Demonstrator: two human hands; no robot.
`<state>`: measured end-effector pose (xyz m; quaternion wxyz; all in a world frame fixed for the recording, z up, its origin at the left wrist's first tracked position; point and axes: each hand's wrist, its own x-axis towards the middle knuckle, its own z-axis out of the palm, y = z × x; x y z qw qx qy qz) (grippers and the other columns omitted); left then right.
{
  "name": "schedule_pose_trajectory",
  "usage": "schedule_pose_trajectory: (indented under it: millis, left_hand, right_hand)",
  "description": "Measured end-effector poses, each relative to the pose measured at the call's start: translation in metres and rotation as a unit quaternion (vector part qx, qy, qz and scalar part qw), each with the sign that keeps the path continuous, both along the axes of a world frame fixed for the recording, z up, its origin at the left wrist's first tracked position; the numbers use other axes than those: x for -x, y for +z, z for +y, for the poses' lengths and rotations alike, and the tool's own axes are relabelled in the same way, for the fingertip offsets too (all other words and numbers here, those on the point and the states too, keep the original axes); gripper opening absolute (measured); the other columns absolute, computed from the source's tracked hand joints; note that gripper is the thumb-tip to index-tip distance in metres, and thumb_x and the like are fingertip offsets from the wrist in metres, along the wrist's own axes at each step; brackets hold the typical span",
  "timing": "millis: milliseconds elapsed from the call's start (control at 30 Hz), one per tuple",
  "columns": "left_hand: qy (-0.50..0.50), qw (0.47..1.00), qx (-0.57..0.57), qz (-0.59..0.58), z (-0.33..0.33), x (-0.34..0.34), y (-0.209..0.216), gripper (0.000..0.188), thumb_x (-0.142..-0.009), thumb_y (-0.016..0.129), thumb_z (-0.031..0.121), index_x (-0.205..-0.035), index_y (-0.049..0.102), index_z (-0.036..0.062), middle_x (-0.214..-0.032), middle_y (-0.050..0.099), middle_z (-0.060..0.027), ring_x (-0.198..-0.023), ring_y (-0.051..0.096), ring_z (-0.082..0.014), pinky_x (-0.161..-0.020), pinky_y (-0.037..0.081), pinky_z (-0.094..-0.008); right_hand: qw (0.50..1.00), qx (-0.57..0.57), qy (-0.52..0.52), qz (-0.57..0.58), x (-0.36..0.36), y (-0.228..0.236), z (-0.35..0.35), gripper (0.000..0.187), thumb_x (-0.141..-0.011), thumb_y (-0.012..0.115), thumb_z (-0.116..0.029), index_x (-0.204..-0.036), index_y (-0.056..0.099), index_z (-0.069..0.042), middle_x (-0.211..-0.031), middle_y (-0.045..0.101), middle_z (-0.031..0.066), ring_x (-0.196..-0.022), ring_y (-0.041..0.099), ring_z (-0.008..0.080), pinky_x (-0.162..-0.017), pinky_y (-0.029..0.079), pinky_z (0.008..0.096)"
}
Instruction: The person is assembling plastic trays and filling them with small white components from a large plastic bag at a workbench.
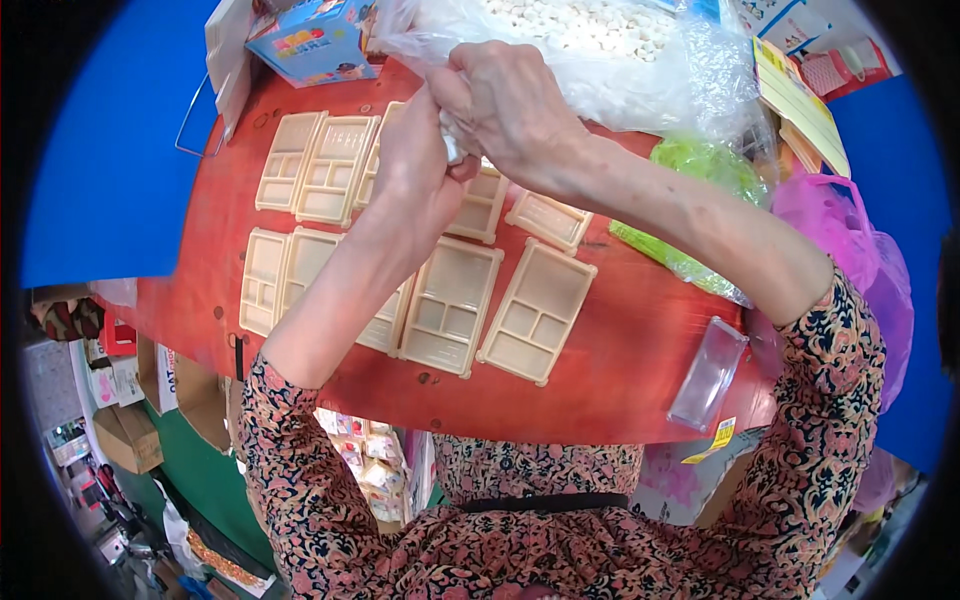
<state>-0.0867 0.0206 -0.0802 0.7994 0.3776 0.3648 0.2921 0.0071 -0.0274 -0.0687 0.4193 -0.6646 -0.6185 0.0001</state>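
My left hand (415,140) is closed around something white (453,150), only partly visible between the fingers; its kind is unclear. Against it presses my right hand (515,105), fingers curled, their tips hidden behind the knuckles. Both hands are raised at the near left edge of a large clear plastic bag (610,95) that holds many small white pieces (585,25). Beneath the hands and forearms, two rows of beige compartment trays (450,300) lie on the red table (630,370). My left forearm hides parts of several trays.
Right of the trays lie a bright green plastic packet (700,170) and a clear rectangular container (708,375). A pink plastic bag (840,240) hangs at the right edge. A blue printed box (315,45) stands at the far left, and cardboard boxes (195,400) sit below the table's left side.
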Motion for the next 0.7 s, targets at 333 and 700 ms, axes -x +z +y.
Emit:
schedule_pose_trajectory:
  millis: [333,700]
  left_hand:
    - [-0.119,0.984,-0.076,0.11,0.049,-0.001,-0.047,0.022,-0.091,0.05,0.031,-0.084,0.055,0.0108,-0.065,0.055,0.0021,-0.05,0.051,-0.0076,-0.036,0.03,-0.0224]
    - [-0.175,0.903,-0.329,0.212,0.061,0.006,-0.059,0.032,-0.081,0.057,0.029,-0.083,0.063,-0.0025,-0.068,0.06,-0.0064,-0.058,0.057,-0.0109,-0.046,0.044,-0.027]
  right_hand:
    - [0.98,0.089,-0.051,0.171,-0.01,-0.048,0.027,0.034,-0.086,0.047,-0.026,-0.077,0.059,0.005,-0.057,0.055,0.0114,-0.051,0.053,0.0176,-0.052,0.045,0.0338]
    - [0.992,0.093,-0.025,0.075,-0.027,-0.084,0.019,0.025,-0.082,0.054,-0.018,-0.09,0.063,0.004,-0.067,0.059,0.018,-0.059,0.057,0.0214,-0.058,0.045,0.0342]
